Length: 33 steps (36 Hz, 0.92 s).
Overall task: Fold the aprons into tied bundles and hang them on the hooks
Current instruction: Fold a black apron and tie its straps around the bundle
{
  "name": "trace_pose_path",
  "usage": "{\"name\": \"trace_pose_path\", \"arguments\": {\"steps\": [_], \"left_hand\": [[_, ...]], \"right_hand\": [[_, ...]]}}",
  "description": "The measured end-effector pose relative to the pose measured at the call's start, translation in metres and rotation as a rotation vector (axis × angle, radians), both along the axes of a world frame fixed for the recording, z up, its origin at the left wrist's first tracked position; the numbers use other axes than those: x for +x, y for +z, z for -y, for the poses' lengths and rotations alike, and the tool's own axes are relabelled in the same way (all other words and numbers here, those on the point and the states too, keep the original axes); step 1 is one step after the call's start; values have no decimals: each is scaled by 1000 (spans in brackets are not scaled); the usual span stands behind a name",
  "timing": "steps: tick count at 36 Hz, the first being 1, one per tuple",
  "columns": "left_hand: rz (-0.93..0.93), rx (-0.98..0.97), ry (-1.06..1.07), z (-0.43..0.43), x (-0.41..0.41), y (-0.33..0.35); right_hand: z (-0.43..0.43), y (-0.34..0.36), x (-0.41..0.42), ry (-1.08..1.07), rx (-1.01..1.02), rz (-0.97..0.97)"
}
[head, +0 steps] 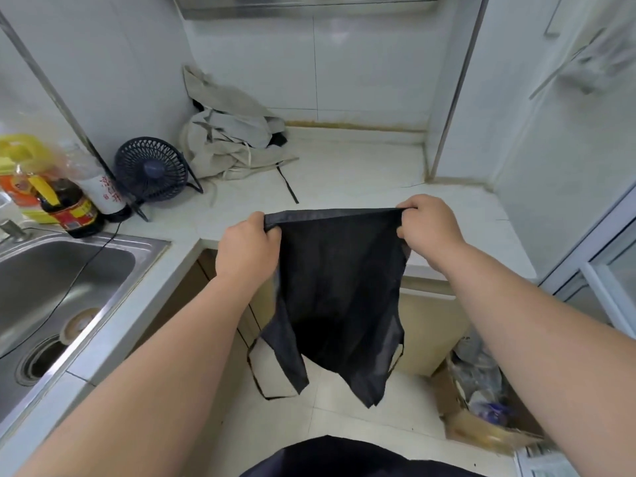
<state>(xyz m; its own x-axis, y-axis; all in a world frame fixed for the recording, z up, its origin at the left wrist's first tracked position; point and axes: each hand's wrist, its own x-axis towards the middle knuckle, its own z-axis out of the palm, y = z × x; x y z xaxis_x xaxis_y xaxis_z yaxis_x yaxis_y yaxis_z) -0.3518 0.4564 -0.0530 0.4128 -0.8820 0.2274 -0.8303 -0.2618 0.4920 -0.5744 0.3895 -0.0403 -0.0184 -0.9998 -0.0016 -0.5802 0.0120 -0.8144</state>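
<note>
Fingers (402,232): left hand (246,249), right hand (430,223) pinched black apron (340,287) hem (taut, I judged).
Axis: left-right, cloth hanging below.

Red Chinese characters run down the white label of the clear bottle (99,184) beside the fan (151,168), too blurred to read. The dark sauce bottle (70,210) wears a red and yellow label, and the yellow jug (19,156) an orange one, possibly with a round logo. Nothing is legible on either.
</note>
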Motion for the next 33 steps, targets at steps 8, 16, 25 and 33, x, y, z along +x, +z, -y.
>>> {"name": "trace_pose_path", "arguments": {"steps": [8,16,25,33], "left_hand": [[-470,-99,-8,13,-15,20],[-867,-275,3,39,-30,27],[-895,-388,-75,82,-38,46],[-808,-329,-158,170,-14,50]], "right_hand": [[1,12,-6,34,-37,359],[9,21,-18,293,-184,141],[49,47,-23,276,-250,-75],[127,39,-1,206,-253,-109]]}}
